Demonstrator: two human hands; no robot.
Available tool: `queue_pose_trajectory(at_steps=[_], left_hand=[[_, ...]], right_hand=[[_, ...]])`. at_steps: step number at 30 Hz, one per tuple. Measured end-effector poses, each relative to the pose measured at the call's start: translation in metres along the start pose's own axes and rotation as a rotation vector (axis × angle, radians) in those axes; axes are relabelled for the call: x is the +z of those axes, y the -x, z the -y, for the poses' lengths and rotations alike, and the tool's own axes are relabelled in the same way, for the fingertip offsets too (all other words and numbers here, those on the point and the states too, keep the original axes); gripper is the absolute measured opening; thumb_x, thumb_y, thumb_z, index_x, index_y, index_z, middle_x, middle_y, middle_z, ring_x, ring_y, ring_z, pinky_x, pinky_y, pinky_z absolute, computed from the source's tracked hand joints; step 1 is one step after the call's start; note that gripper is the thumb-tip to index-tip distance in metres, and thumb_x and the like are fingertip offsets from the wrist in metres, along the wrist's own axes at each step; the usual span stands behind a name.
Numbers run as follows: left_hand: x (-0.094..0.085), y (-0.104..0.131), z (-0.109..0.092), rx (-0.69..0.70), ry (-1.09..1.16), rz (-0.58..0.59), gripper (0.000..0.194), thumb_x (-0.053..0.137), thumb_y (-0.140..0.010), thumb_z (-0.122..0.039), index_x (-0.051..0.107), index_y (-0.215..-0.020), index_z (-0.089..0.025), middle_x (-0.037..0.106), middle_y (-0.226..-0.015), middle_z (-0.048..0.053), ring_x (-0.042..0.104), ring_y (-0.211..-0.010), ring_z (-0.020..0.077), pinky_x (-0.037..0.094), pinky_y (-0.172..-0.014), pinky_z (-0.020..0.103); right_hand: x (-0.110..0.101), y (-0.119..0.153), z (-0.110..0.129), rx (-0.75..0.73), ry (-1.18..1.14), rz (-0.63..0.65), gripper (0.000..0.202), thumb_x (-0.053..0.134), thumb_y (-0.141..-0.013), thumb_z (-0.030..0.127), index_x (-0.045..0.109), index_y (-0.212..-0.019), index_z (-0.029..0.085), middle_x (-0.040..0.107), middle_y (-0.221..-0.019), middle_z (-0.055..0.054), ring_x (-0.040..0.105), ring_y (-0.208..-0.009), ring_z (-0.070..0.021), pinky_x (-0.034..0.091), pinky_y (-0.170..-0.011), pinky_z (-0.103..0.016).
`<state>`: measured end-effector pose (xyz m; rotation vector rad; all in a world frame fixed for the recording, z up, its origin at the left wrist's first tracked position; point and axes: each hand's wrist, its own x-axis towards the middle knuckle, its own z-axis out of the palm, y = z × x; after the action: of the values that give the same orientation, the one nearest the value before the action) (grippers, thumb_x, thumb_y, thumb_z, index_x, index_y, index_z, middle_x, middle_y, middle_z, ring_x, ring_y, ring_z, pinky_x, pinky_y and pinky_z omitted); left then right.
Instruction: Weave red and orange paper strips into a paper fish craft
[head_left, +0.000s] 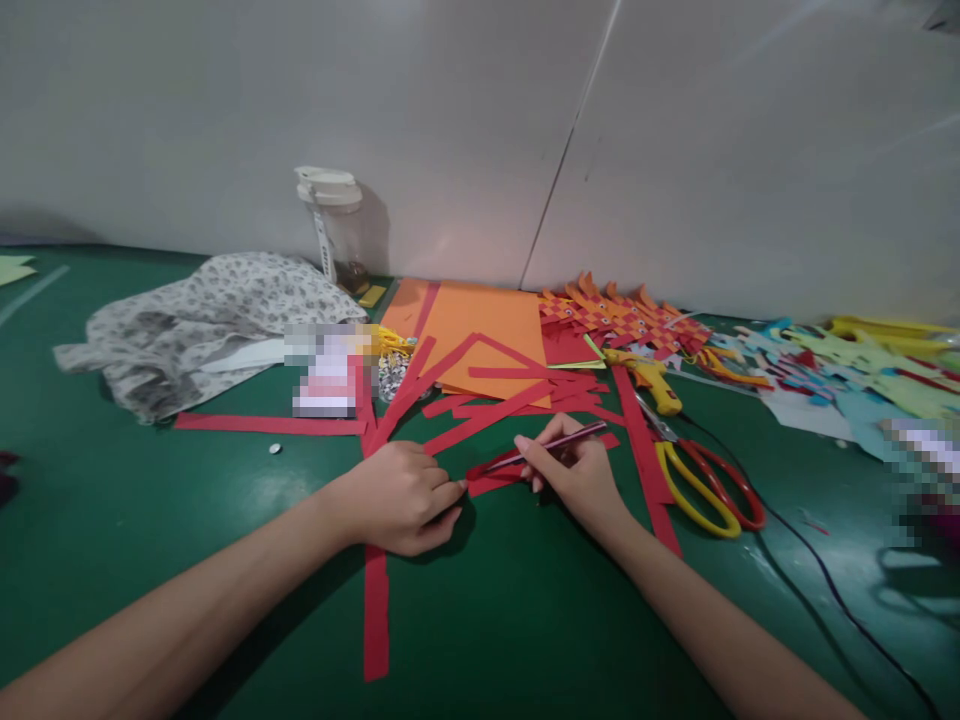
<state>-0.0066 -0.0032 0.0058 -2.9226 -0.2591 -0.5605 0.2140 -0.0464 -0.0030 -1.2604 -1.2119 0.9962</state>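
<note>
My right hand (pixel 577 480) is closed around a dark pencil (pixel 589 432), whose tip points left over a short red paper strip (pixel 491 486). At the left end of that strip, my left hand (pixel 405 498) has its fingers curled, the fingertips pinching the paper's edge. Several more red paper strips (pixel 491 412) lie loosely crossed just beyond both hands. One long red strip (pixel 376 620) passes beneath my left hand toward me. Scissors (pixel 697 490) with one yellow and one red handle lie to the right, beside another red strip (pixel 637 425).
Orange paper sheets (pixel 487 320) lie behind the strips, near woven orange paper fish (pixel 622 315). A yellow glue gun (pixel 656 385) trails a black cord (pixel 817 570) down the right side. Patterned cloth (pixel 225 300) and a lidded bottle (pixel 337 230) stand by the wall.
</note>
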Motion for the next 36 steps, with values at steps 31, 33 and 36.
queue_pose_trajectory(at_steps=[31, 33, 36], left_hand=[[-0.0004, -0.0002, -0.0015, 0.026, -0.006, 0.003, 0.024, 0.046, -0.084, -0.024, 0.064, -0.095, -0.015, 0.061, -0.055, 0.0, 0.056, -0.047, 0.0151, 0.039, -0.043, 0.029], [-0.0007, -0.0005, -0.0012, 0.032, -0.005, 0.003, 0.025, 0.045, -0.084, -0.025, 0.063, -0.099, -0.015, 0.061, -0.056, 0.0, 0.056, -0.047, 0.0147, 0.039, -0.043, 0.028], [-0.0013, -0.001, -0.0008, 0.036, 0.001, 0.02, 0.028, 0.044, -0.085, -0.027, 0.061, -0.104, -0.015, 0.061, -0.055, -0.001, 0.055, -0.046, 0.014, 0.04, -0.044, 0.027]], right_hand=[[0.0022, 0.0013, 0.0006, 0.042, -0.026, 0.043, 0.033, 0.073, -0.07, 0.04, 0.047, -0.066, 0.02, 0.063, -0.051, 0.002, 0.059, -0.038, -0.0122, 0.046, -0.036, -0.02], [0.0021, 0.0011, 0.0005, 0.042, -0.025, 0.048, 0.033, 0.073, -0.071, 0.04, 0.047, -0.066, 0.02, 0.064, -0.052, 0.002, 0.059, -0.038, -0.0122, 0.047, -0.036, -0.02], [0.002, 0.001, 0.0007, 0.037, -0.017, 0.049, 0.033, 0.073, -0.07, 0.041, 0.047, -0.066, 0.02, 0.064, -0.052, 0.002, 0.059, -0.038, -0.0125, 0.047, -0.037, -0.021]])
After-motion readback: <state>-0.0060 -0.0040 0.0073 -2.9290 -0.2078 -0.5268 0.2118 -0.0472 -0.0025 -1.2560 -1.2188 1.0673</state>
